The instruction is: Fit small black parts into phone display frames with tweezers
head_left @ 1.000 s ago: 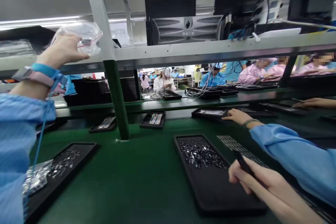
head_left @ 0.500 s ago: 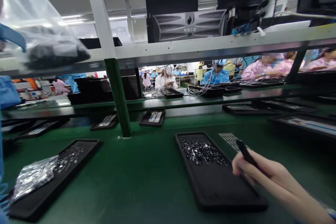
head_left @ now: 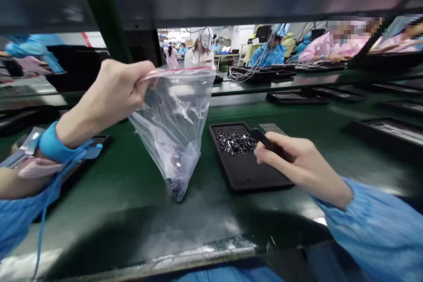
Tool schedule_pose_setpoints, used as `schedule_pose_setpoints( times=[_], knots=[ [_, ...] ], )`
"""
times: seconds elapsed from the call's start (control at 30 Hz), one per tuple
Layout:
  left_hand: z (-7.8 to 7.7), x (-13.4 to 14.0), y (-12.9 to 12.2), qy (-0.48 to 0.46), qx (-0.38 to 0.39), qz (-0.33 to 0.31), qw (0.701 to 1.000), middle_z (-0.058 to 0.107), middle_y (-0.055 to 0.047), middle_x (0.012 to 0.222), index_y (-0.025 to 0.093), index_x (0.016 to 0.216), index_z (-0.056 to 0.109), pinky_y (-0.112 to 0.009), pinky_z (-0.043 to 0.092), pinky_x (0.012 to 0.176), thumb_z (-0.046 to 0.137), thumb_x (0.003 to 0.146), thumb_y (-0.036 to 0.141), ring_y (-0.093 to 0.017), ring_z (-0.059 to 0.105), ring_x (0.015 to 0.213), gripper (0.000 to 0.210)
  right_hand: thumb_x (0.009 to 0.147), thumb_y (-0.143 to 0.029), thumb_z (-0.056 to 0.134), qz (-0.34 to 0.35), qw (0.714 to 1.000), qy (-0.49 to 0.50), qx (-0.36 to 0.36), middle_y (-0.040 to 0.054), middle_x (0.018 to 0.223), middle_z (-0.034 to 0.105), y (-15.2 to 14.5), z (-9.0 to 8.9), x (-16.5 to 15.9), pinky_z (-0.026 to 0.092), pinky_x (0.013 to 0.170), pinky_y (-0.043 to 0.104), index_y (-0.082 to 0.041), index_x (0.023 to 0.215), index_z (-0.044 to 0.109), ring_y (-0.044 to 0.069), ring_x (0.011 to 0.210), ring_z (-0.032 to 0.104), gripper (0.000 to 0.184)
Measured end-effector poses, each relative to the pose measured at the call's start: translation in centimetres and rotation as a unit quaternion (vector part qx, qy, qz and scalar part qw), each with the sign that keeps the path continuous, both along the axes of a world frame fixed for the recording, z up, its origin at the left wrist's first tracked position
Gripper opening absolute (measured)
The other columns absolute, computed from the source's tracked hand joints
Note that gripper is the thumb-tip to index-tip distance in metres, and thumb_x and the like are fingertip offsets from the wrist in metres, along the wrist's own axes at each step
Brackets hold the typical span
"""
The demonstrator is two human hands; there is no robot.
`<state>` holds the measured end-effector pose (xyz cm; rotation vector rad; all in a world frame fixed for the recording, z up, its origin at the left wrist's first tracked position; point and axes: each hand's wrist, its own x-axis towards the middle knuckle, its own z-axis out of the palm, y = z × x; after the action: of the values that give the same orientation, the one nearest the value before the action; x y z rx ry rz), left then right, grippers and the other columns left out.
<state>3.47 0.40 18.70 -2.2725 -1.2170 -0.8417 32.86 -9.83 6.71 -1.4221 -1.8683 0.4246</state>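
Note:
My left hand (head_left: 124, 83) is closed on the top corner of a clear zip-lock bag (head_left: 185, 110). The bag hangs over the green bench, and small dark contents are gathered in its lower corner. My right hand (head_left: 287, 154) is closed around a narrow black tool (head_left: 269, 143) whose kind I cannot make out; one end points up and left. That hand is over the right side of a black tray (head_left: 254, 174). Many small shiny dark parts (head_left: 233, 139) lie at the tray's far end. Just behind the hand is a sheet with rows of small pieces (head_left: 272, 128).
Along the right stand other black trays (head_left: 390, 136). A green post (head_left: 105, 20) rises at the left under a long overhead shelf (head_left: 214, 4). A blue wrist strap's cord (head_left: 41, 233) hangs at the left. Co-workers (head_left: 269, 53) sit beyond the bench.
The bag came from the upper left, where it was lifted high, down to the middle before me, held by my left hand. My view has tilted down. My right hand still holds the black tool.

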Motion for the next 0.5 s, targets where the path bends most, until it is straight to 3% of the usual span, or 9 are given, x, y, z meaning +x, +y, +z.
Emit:
schedule_pose_setpoints(
  times=[0.07, 0.17, 0.33, 0.43, 0.5],
  knots=[
    [-0.4, 0.5, 1.1, 0.016, 0.033, -0.018, 0.999, 0.039, 0.004, 0.062, 0.007, 0.073, 0.058, -0.041, 0.047, 0.083, 0.030, 0.081, 0.023, -0.012, 0.060, 0.075, 0.034, 0.087, -0.046, 0.050, -0.002, 1.000, -0.015, 0.023, 0.0010, 0.067, 0.053, 0.5, 1.2, -0.6, 0.033, 0.054, 0.020, -0.014, 0.075, 0.057, 0.008, 0.061, 0.047, 0.035],
    [-0.2, 1.6, 2.1, 0.017, 0.043, 0.004, 0.999, 0.045, 0.002, 0.066, 0.007, 0.075, 0.057, -0.041, 0.046, 0.084, 0.025, 0.079, 0.025, -0.018, 0.062, 0.084, 0.037, 0.085, -0.047, 0.053, -0.002, 0.997, -0.012, 0.073, 0.0002, 0.062, 0.050, 1.2, 3.1, -1.5, 0.031, 0.049, 0.019, -0.013, 0.072, 0.056, 0.007, 0.054, 0.043, 0.037],
    [-0.6, 2.4, 2.2, 0.053, -0.067, -0.011, 0.996, 0.051, 0.004, 0.064, 0.005, 0.068, 0.058, -0.039, 0.045, 0.084, 0.026, 0.083, 0.031, -0.017, 0.064, 0.087, 0.043, 0.084, -0.045, 0.058, 0.051, 0.987, -0.022, 0.154, 0.0021, 0.067, 0.058, 2.6, 4.7, -2.8, 0.039, 0.056, 0.021, -0.015, 0.069, 0.062, 0.009, 0.061, 0.053, 0.034],
    [-0.2, 1.6, 2.7, 0.038, -0.094, -0.039, 0.994, 0.048, 0.007, 0.058, 0.002, 0.076, 0.064, -0.043, 0.046, 0.078, 0.033, 0.084, 0.039, -0.015, 0.065, 0.077, 0.049, 0.086, -0.041, 0.056, 0.092, 0.981, -0.033, 0.165, 0.0024, 0.076, 0.063, 3.9, 4.8, -3.5, 0.044, 0.064, 0.022, -0.016, 0.074, 0.066, 0.011, 0.071, 0.058, 0.029],
    [0.5, 1.0, 3.4, 0.043, -0.154, -0.050, 0.986, 0.048, 0.008, 0.054, 0.002, 0.081, 0.066, -0.046, 0.047, 0.072, 0.040, 0.082, 0.048, -0.014, 0.066, 0.067, 0.053, 0.088, -0.037, 0.054, 0.110, 0.977, -0.045, 0.177, 0.0020, 0.083, 0.064, 4.9, 4.9, -4.0, 0.046, 0.071, 0.023, -0.017, 0.082, 0.067, 0.012, 0.078, 0.060, 0.024]
  ],
)
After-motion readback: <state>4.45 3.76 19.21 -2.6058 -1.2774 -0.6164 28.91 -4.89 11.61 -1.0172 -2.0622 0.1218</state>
